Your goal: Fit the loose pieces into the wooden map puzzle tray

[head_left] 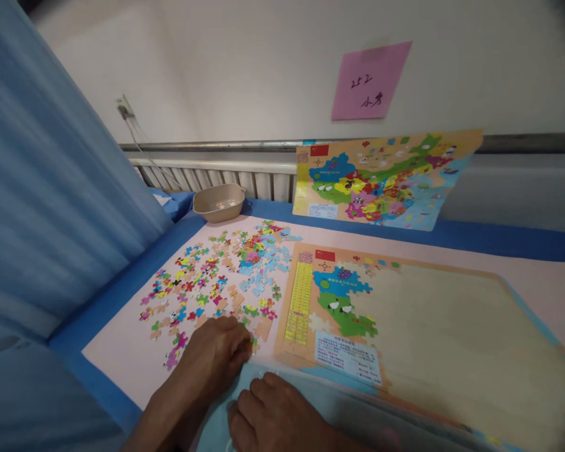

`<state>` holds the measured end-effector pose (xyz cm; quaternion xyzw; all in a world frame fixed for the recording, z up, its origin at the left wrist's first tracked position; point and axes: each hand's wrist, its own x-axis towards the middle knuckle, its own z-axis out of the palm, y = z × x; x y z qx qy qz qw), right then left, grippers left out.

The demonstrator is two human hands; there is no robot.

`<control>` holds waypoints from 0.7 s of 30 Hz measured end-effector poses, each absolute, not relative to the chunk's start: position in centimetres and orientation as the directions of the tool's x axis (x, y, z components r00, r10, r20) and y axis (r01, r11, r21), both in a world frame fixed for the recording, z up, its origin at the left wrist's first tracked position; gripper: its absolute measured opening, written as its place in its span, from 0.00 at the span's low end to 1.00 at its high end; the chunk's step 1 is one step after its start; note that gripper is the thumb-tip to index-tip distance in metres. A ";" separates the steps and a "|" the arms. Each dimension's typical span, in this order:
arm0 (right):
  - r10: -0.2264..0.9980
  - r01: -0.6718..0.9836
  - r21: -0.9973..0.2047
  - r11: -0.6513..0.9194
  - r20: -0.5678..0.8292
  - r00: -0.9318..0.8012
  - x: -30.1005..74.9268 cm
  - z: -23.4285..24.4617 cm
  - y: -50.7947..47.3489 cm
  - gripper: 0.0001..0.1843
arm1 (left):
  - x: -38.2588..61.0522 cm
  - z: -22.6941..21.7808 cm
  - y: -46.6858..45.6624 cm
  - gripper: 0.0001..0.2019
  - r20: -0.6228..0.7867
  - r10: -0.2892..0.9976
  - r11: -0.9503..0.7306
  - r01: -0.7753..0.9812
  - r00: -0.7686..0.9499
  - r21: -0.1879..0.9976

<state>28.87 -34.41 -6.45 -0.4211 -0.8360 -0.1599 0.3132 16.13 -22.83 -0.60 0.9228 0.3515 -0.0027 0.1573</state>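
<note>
My left hand [223,348] is at the near edge of the loose puzzle pieces [211,270], its fingers curled together. Whatever those fingertips pinch, if anything, is hidden. Closer to me, my right hand [275,411] lies over light-blue fabric [245,383] with its fingers bent inward, and their grip is out of sight. To the right of both hands lies a map puzzle board [428,326]. Joined pieces fill its left side, with a blue region and a green one bearing white birds. Its middle and right show bare pale backing.
A printed map sheet [381,188] leans upright against the rail behind the board. The beige plastic basin [220,204] at the back left holds a few pieces. A blue curtain [51,176] hangs at left, and a pink note [371,81] is on the wall.
</note>
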 end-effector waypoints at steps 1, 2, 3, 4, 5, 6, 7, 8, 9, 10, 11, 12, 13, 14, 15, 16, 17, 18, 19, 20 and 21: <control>0.614 0.805 0.000 0.593 0.647 -0.452 28.9 -6.5 -34.4 0.08 | 16.1 -0.6 -22.9 0.11 -0.117 0.649 -0.704 0.652 0.752 0.283; 0.619 0.805 -0.002 0.593 0.640 -0.455 28.9 -6.5 -34.4 0.09 | 16.1 -0.6 -22.9 0.11 -0.121 0.647 -0.705 0.651 0.753 0.281; 0.622 0.804 -0.002 0.594 0.635 -0.458 28.9 -6.5 -34.4 0.09 | 16.1 -0.7 -22.9 0.12 -0.123 0.647 -0.705 0.652 0.753 0.280; 0.619 0.802 0.003 0.598 0.633 -0.465 28.9 -6.5 -34.4 0.09 | 16.0 -0.8 -22.9 0.12 -0.121 0.648 -0.704 0.652 0.752 0.281; 0.619 0.801 0.008 0.599 0.630 -0.469 28.9 -6.5 -34.4 0.09 | 16.0 -0.9 -22.9 0.12 -0.117 0.650 -0.702 0.652 0.751 0.285; 0.617 0.798 0.015 0.602 0.626 -0.477 28.9 -6.6 -34.5 0.09 | 15.9 -1.0 -22.9 0.12 -0.112 0.652 -0.701 0.652 0.750 0.290; 0.618 0.798 0.021 0.603 0.620 -0.483 28.9 -6.6 -34.5 0.10 | 15.8 -1.1 -22.9 0.12 -0.106 0.655 -0.698 0.653 0.748 0.293; 0.622 0.797 0.024 0.603 0.612 -0.489 28.8 -6.7 -34.5 0.10 | 15.7 -1.3 -22.9 0.12 -0.095 0.659 -0.697 0.654 0.746 0.295; 0.627 0.798 0.029 0.602 0.602 -0.495 28.8 -6.8 -34.5 0.10 | 15.7 -1.4 -22.9 0.12 -0.084 0.661 -0.698 0.653 0.745 0.294; 0.630 0.800 0.032 0.600 0.597 -0.497 28.8 -6.8 -34.6 0.10 | 15.6 -1.5 -22.9 0.12 -0.073 0.659 -0.703 0.648 0.748 0.293; 0.635 0.801 0.032 0.597 0.592 -0.496 28.8 -6.8 -34.6 0.10 | 15.6 -1.6 -22.9 0.12 -0.066 0.655 -0.709 0.642 0.753 0.293; 0.636 0.803 0.033 0.595 0.590 -0.496 28.8 -6.8 -34.6 0.10 | 15.7 -1.6 -22.9 0.12 -0.063 0.651 -0.713 0.637 0.757 0.293; 0.640 0.805 0.031 0.592 0.589 -0.493 28.8 -6.8 -34.5 0.10 | 15.7 -1.6 -22.9 0.12 -0.065 0.648 -0.714 0.635 0.759 0.294; 0.637 0.802 0.029 0.597 0.591 -0.495 28.8 -6.8 -34.5 0.09 | 15.7 -1.6 -22.9 0.12 -0.075 0.647 -0.713 0.637 0.759 0.293; 0.634 0.797 0.025 0.604 0.591 -0.499 28.8 -6.7 -34.5 0.09 | 15.7 -1.6 -23.0 0.11 -0.086 0.650 -0.709 0.644 0.755 0.289; 0.630 0.790 0.020 0.613 0.590 -0.504 28.8 -6.6 -34.4 0.09 | 15.7 -1.6 -23.0 0.11 -0.095 0.655 -0.704 0.651 0.749 0.285; 0.624 0.782 0.020 0.622 0.590 -0.512 28.9 -6.6 -34.4 0.10 | 15.7 -1.6 -23.0 0.11 -0.101 0.659 -0.700 0.657 0.745 0.279; 0.620 0.776 0.024 0.630 0.586 -0.522 28.9 -6.5 -34.4 0.11 | 15.7 -1.6 -23.0 0.11 -0.106 0.662 -0.698 0.662 0.742 0.272; 0.623 0.772 0.033 0.635 0.569 -0.537 28.9 -6.4 -34.4 0.11 | 15.6 -1.7 -23.0 0.11 -0.110 0.663 -0.698 0.664 0.741 0.268; 0.631 0.771 0.043 0.635 0.548 -0.550 29.0 -6.3 -34.5 0.12 | 15.5 -1.9 -22.9 0.11 -0.113 0.663 -0.697 0.665 0.740 0.267; 0.644 0.775 0.051 0.630 0.523 -0.558 29.1 -6.2 -34.5 0.12 | 15.4 -2.1 -22.9 0.11 -0.115 0.663 -0.696 0.666 0.740 0.269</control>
